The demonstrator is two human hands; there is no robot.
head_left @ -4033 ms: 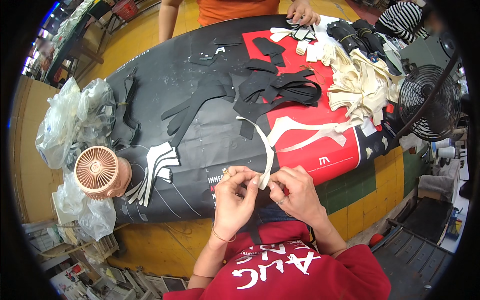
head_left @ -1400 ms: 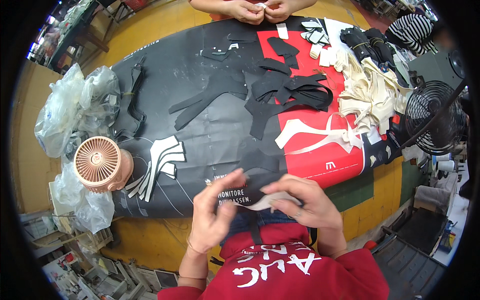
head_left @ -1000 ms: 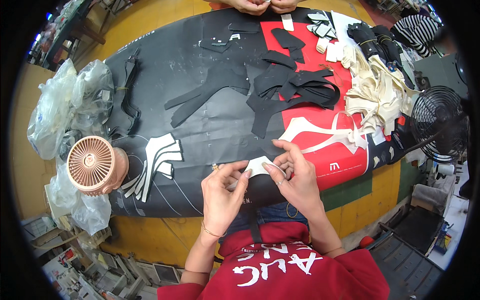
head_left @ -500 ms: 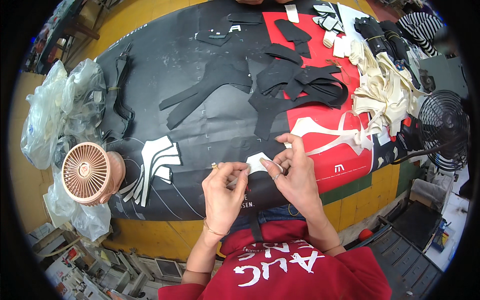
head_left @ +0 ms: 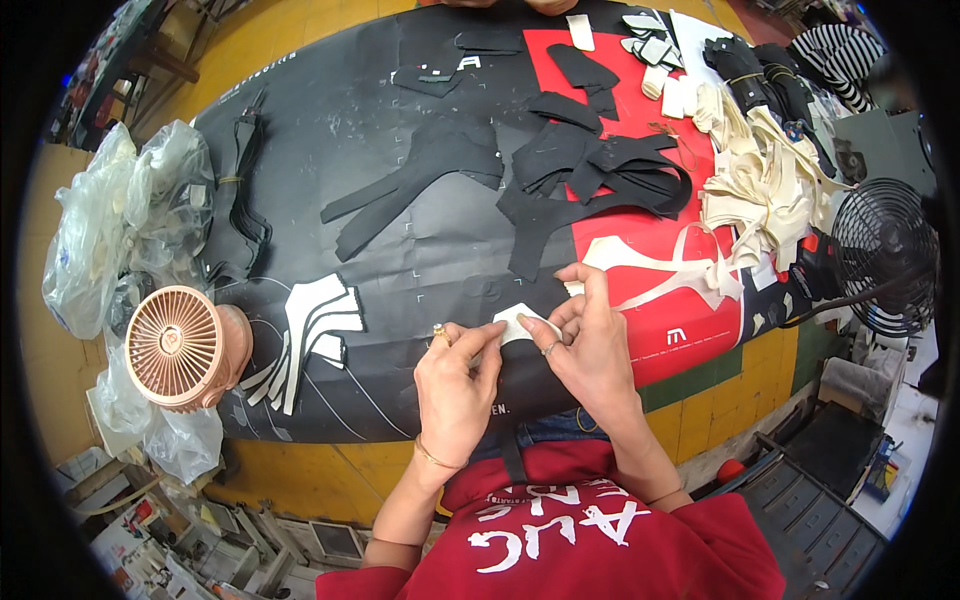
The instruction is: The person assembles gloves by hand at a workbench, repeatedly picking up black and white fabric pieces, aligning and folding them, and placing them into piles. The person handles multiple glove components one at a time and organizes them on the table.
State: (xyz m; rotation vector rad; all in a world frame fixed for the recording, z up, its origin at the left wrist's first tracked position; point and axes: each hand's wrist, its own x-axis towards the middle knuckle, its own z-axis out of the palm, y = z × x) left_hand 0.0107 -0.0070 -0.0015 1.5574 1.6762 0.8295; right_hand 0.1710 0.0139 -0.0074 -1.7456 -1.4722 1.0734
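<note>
A small white cut fabric piece [head_left: 515,318] is between my hands, close to the table's near edge. My left hand [head_left: 456,388] pinches its left side between thumb and fingertips. On the right side, the thumb of my right hand [head_left: 588,345] presses on the piece, its index finger raised and the other fingers curled. Just beyond my right hand lie cream strap-shaped fabric pieces [head_left: 640,266], partly on the red area. To the left of my hands is a fanned stack of white pieces with dark edges [head_left: 318,310].
Black fabric cutouts [head_left: 440,165] lie across the middle of the table [head_left: 320,130]. A pink fan [head_left: 175,345] and plastic bags [head_left: 165,190] sit at left, near a tied black bundle [head_left: 240,190]. Cream strips [head_left: 760,185] are heaped at right, before a black fan [head_left: 885,255]. Another person's hands [head_left: 530,4] show at the far edge.
My left hand has shifted slightly right, closer to my right hand, still pinching the white piece. At the far edge, more of the other person's hands shows.
</note>
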